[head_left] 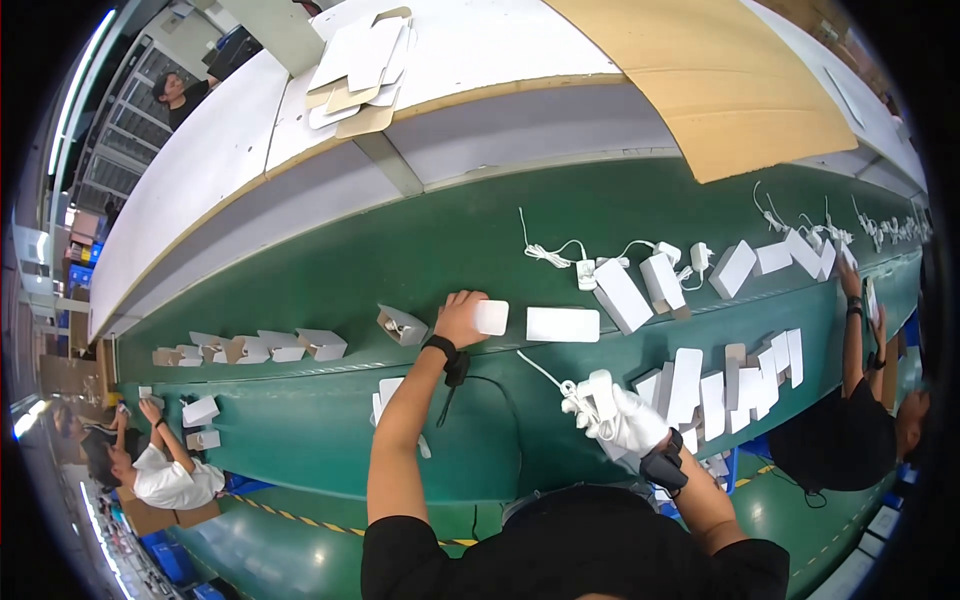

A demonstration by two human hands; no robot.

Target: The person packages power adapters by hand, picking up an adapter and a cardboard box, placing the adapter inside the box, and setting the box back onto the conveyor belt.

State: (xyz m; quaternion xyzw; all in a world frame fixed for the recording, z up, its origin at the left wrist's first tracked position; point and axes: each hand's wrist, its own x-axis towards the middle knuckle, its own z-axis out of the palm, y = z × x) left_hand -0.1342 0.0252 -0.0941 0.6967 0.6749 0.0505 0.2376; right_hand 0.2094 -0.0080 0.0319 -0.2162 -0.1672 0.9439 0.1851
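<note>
My bare left hand [462,319] reaches across the green bench and grips a small white box [490,317], its fingers curled around the far side. Just right of it, a longer white box [563,324] lies flat. My right hand [637,422], in a white glove, is closed around a white power adapter [600,394] with a bundled white cable; the cable's loose end sticks out to the upper left. Several white boxes [685,385] stand in a cluster beside the right hand. An open white box [400,326] with something inside sits left of my left hand.
Open white boxes [322,344] line the left. Farther right lie more white boxes [733,270] and adapters with cables [586,272]. A raised white shelf holds flattened boxes [365,70] and a cardboard sheet [730,80]. People work at left [165,470] and right [835,430].
</note>
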